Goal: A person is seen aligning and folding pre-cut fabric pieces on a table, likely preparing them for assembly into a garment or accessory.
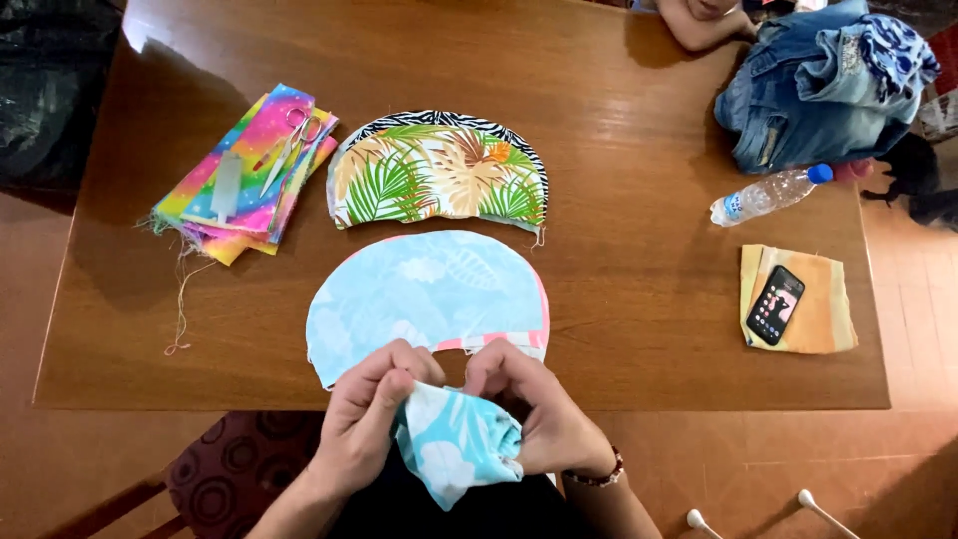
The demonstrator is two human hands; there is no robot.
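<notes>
scissors (295,140) on folded cloth (239,180) left, phone (775,304) on cloth square (823,309) right

Bare forearms, no sleeves; right wrist wears a beaded bracelet (600,477) (dark red and pale beads).

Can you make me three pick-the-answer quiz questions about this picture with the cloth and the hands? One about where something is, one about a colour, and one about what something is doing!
1. Where do the scissors lie?
A. On the rainbow cloth stack
B. On the phone
C. On the floor

2. What colour is the cap of the plastic bottle?
A. Red
B. Blue
C. Green

3. What is the blue leaf-print cloth piece doing?
A. Lying flat on the table
B. Hanging off a chair
C. Held bunched between both hands

Answers:
1 A: the scissors rest on top of the stack.
2 B: the cap is blue.
3 C: the left hand and right hand pinch it together.
</notes>
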